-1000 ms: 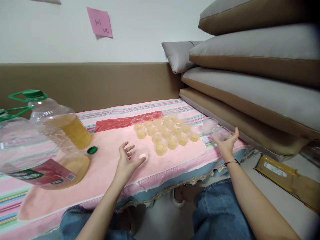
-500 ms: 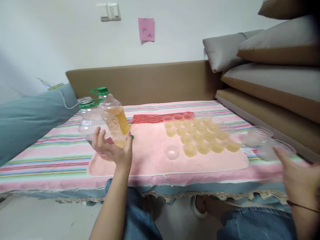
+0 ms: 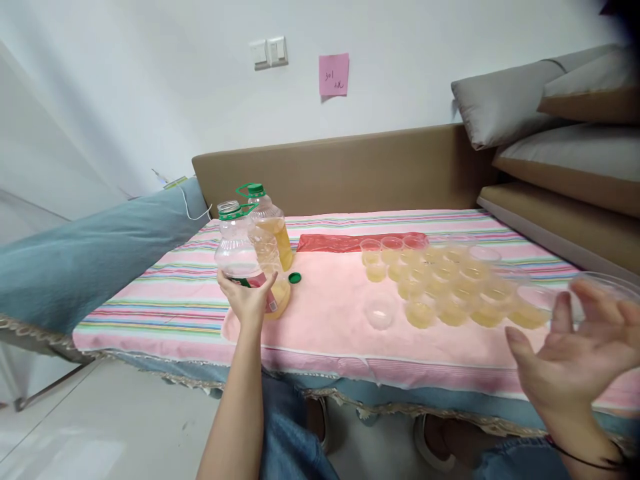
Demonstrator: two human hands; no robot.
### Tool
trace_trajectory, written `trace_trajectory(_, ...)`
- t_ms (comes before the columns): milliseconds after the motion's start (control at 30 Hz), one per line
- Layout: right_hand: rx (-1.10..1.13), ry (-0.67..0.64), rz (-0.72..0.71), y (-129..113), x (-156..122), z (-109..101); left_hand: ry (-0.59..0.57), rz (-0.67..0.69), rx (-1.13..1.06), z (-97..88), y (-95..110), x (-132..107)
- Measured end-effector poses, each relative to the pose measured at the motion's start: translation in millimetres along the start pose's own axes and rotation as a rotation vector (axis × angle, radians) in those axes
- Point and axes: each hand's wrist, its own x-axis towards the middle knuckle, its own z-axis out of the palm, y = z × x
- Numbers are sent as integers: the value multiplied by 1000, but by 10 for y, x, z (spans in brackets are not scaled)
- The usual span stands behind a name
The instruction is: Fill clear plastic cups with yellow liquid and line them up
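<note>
My left hand (image 3: 246,300) is wrapped round the lower part of a clear plastic bottle (image 3: 235,247) with a green neck ring and no cap on its mouth. Some yellow liquid shows low in that bottle. Right behind stands a capped bottle (image 3: 283,240) holding more of the liquid. My right hand (image 3: 575,353) is raised at the right, fingers apart, with nothing seen in it. It is nearest the clear stacked cups (image 3: 607,283), partly hidden behind its fingers. Rows of cups with yellow liquid (image 3: 453,290) stand to its left. One clear cup (image 3: 380,313) in front looks empty.
A green cap (image 3: 295,277) lies beside the bottles on a pink mat (image 3: 330,313). Red plastic (image 3: 330,243) lies behind the cups. Cushions (image 3: 575,153) are piled at the right, and a sofa back (image 3: 340,173) runs along the wall.
My left hand has closed round the uncapped bottle. My right hand has lifted and spread its fingers beside the clear cups. The whole view has shifted, so everything sits further right.
</note>
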Motion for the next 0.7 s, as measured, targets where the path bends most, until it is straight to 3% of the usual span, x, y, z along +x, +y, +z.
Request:
trace_trajectory(67,139,-94,-183,-46,-86,107,0,-16,-50,-32,21,-3)
trace_trajectory(133,214,-144,-219,-110,-174,206,-17,-40,-127,-66,54,-14)
trace_trajectory(267,288,-195,-138,-216,-349,366,-104,-71,-352,-136,196,-79)
trace_trajectory(433,290,-339,-40,-316,-546,479,-247,-108,-614,-150,546,-302)
trace_trajectory(533,362,-469,35,-412,-600,528,-386,-152,-795,-98,796,-543)
trace_trajectory(633,436,-583,163,-469,-627,575,-546,-282,-929,-36,1027,-853)
trace_trajectory(700,443,-594,238,-441,-662,593,-649,-375,-993,-3,1163,-1064)
